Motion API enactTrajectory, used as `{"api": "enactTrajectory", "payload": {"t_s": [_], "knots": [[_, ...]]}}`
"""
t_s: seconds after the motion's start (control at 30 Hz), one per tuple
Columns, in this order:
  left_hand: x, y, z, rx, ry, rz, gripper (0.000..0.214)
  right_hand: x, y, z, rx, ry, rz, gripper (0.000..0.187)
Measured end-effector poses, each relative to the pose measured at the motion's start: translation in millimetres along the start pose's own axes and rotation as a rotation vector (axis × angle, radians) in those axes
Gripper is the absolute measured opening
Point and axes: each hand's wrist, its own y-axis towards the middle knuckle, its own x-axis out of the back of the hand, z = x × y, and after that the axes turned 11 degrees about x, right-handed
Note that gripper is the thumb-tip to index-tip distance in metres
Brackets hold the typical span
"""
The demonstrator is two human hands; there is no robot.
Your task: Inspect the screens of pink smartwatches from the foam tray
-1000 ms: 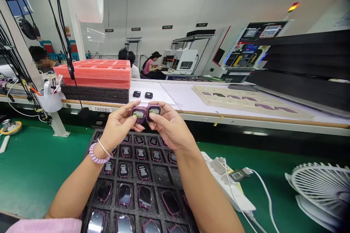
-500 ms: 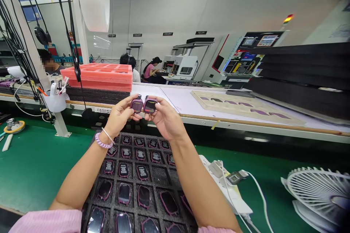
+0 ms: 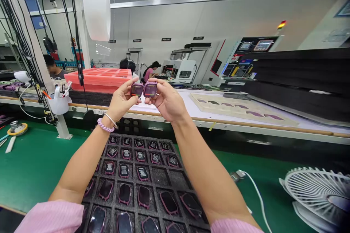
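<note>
My left hand (image 3: 120,100) pinches one small purple rounded-square plastic watch case (image 3: 136,89); my right hand (image 3: 166,100) pinches its twin (image 3: 150,89), edges touching. Both are raised above the black foam grid tray (image 3: 164,176) of glossy cases, on green matting (image 3: 30,167).

Bright overhead strip lighting, soft shadows, wide-angle bending at edges, slight blur

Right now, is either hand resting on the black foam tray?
No: the left hand and right hand each hold a purple watch body up above the tray.
</note>
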Motion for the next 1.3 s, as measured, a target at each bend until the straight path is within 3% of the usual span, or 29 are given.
{"api": "enactTrajectory", "payload": {"t_s": [0.57, 0.97, 1.3], "knots": [[-5.9, -5, -10, -0.047, -0.014, -0.027, 0.059, -3, -13, 6, 0.005, -0.029, 0.060, 0.054], [-12.1, -59, 5, 0.154, 0.005, -0.071, 0.057, -10, -63, -11, -0.141, 0.043, -0.022, 0.053], [-9.9, -61, 18, 0.189, 0.050, -0.114, 0.043, -6, -71, -25, -0.185, 0.024, -0.041, 0.047]]}}
